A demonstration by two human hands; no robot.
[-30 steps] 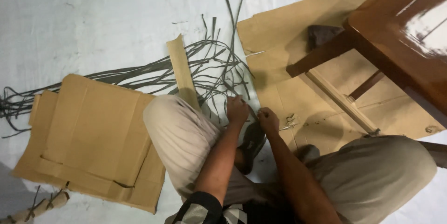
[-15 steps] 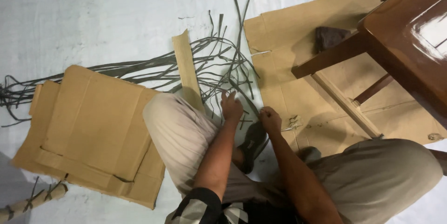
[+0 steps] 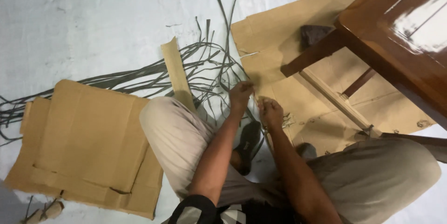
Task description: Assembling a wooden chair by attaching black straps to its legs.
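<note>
Knees bent either side, beige trousers, dark sandal (image 3: 249, 141) betw. them. Left hand (image 3: 240, 94) & right hand (image 3: 271, 112) close together, both pinched shut on one thin strip (image 3: 255, 94) running betw. them, just above the sandal. Beyond: tangle of dark green strips (image 3: 153, 76) on pale floor, flattened cardboard (image 3: 88, 135) at left, wooden table (image 3: 400, 33) far right over more cardboard.
</note>
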